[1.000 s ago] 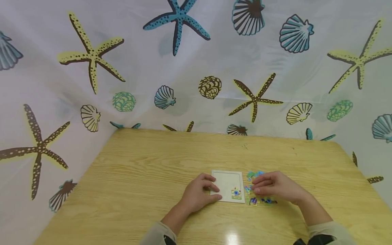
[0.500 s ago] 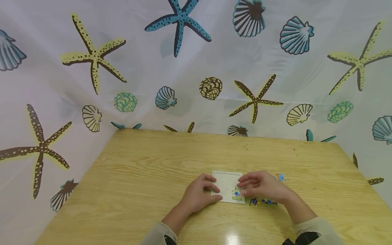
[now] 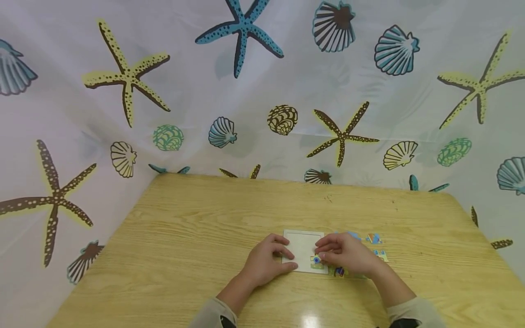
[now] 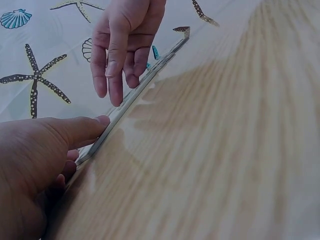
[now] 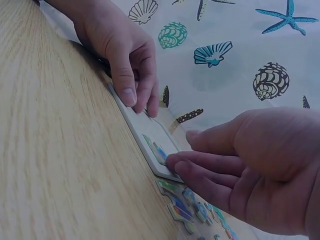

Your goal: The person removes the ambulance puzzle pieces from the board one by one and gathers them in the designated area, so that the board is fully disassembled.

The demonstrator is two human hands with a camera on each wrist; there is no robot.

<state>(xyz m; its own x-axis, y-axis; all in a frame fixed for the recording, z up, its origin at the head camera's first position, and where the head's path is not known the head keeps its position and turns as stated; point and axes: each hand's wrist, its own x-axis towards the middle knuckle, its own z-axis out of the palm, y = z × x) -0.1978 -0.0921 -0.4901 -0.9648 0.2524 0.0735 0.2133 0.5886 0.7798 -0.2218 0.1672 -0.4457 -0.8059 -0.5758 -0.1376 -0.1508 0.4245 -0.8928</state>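
A white square puzzle tray (image 3: 299, 246) lies on the wooden table. At its left side my left hand (image 3: 266, 257) grips it, thumb at the near edge and bent fingers over the left rim. One colourful puzzle piece (image 3: 316, 261) with a blue round spot sits in the tray's near right corner. My right hand (image 3: 347, 253) reaches over the tray's right rim, and its fingertips (image 5: 175, 162) touch that piece. In the right wrist view the right thumb (image 5: 210, 139) stands apart from the fingers, with nothing seen between them.
Several loose puzzle pieces (image 5: 182, 210) lie beside the tray's right edge, partly hidden under the right hand in the head view. Farther right lies an orange and blue piece (image 3: 374, 238). A white curtain (image 3: 254, 91) printed with starfish and shells surrounds the table (image 3: 197, 228).
My right hand has moved left from the loose pieces to the piece in the tray's corner, uncovering loose pieces on the right. The left hand stays on the tray.
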